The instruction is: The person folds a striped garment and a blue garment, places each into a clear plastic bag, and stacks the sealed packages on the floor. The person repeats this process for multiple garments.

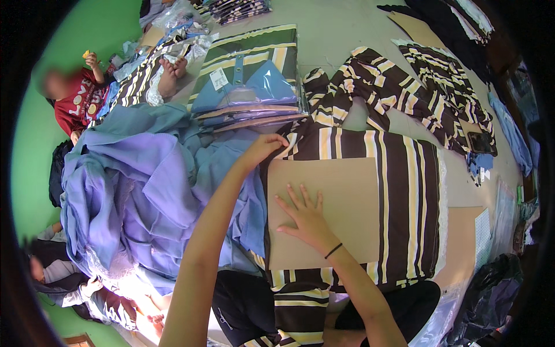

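Note:
A dark brown garment [398, 202] with cream and yellow stripes lies spread before me, one sleeve reaching toward my lap. On its left part rests a flat tan cardboard sheet [350, 191]. My right hand [307, 221] presses flat on the cardboard, fingers spread, a thin dark band at the wrist. Just beyond the board's far left corner, my left hand [267, 149] pinches the edge of the striped garment. Its fingertips are partly hidden in the fold.
A heap of blue cloth [156, 162] lies at left. Folded shirts in clear plastic [245, 75] are stacked ahead. More striped garments [399, 87] stretch across the far right. A black plastic bag [488, 298] lies near right. A person in red [81, 101] sits far left; another is near left.

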`<action>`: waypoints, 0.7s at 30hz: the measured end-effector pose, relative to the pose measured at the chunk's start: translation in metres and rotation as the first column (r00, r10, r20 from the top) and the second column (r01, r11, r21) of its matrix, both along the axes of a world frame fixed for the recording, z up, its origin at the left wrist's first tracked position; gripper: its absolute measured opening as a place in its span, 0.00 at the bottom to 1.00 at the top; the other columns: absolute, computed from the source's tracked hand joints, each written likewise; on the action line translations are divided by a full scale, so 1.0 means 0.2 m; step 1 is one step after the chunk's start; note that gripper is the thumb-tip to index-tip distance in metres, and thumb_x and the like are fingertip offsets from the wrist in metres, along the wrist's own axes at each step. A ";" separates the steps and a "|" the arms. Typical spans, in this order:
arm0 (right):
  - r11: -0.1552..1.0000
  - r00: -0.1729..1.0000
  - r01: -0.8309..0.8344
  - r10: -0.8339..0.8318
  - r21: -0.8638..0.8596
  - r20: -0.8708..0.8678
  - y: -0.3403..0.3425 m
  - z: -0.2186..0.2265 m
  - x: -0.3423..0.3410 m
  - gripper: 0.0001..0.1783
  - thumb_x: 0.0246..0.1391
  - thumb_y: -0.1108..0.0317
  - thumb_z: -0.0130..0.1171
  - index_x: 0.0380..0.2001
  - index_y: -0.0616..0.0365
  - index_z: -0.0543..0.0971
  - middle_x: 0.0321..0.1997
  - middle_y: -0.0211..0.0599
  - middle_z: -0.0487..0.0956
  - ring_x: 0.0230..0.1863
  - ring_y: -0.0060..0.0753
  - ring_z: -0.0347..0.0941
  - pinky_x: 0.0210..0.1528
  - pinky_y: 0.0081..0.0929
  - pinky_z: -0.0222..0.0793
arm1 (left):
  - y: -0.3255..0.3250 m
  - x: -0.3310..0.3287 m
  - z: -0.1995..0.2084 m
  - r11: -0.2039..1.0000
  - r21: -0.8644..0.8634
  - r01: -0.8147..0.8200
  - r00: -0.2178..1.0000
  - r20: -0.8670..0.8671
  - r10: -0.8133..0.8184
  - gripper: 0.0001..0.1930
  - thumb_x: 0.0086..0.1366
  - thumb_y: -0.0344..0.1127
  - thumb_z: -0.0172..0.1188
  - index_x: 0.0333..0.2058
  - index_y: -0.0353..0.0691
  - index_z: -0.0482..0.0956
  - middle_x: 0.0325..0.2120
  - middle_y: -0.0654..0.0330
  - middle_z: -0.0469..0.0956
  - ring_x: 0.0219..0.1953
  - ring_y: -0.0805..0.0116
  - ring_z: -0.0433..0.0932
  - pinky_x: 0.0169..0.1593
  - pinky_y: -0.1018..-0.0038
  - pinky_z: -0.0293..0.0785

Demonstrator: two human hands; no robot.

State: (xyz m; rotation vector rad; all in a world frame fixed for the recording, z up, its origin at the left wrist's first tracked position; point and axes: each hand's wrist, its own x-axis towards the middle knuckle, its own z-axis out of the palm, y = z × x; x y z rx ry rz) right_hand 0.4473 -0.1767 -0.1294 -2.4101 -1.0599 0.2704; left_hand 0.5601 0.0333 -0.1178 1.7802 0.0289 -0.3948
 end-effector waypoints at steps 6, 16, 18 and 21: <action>1.000 1.000 0.003 -0.003 0.022 -0.003 0.00 -0.01 0.00 0.39 0.41 0.43 0.52 0.58 0.35 0.54 0.65 0.35 0.43 0.65 0.49 0.35 0.56 0.65 0.30 | -0.07 0.08 0.01 0.983 0.137 -0.123 0.988 -0.073 0.134 0.15 0.52 0.41 0.57 0.34 0.37 0.74 0.30 0.65 0.73 0.34 0.73 0.69 0.40 0.80 0.62; 1.000 0.999 -0.010 0.011 0.029 -0.032 0.01 0.03 0.01 0.40 0.41 0.44 0.54 0.58 0.37 0.54 0.65 0.36 0.43 0.65 0.52 0.34 0.56 0.66 0.32 | -0.08 0.10 0.02 0.716 0.545 -0.436 0.862 0.482 0.157 0.11 0.49 0.34 0.60 0.29 0.33 0.75 0.24 0.48 0.75 0.27 0.52 0.74 0.32 0.67 0.69; 0.998 1.000 -0.022 0.022 0.056 -0.004 0.03 0.03 0.02 0.40 0.40 0.45 0.54 0.58 0.37 0.54 0.65 0.37 0.42 0.64 0.53 0.34 0.56 0.67 0.32 | -0.10 0.09 -0.01 0.723 0.464 -0.511 0.798 0.569 0.198 0.11 0.50 0.33 0.59 0.30 0.32 0.75 0.24 0.48 0.75 0.27 0.54 0.75 0.32 0.67 0.68; 0.999 0.999 -0.029 0.028 0.019 0.021 0.04 0.02 0.04 0.42 0.36 0.45 0.57 0.57 0.35 0.55 0.65 0.36 0.43 0.64 0.53 0.36 0.54 0.68 0.35 | -0.09 0.09 -0.02 0.732 0.452 -0.510 0.795 0.572 0.200 0.13 0.50 0.33 0.60 0.31 0.30 0.74 0.25 0.47 0.75 0.26 0.56 0.75 0.31 0.69 0.68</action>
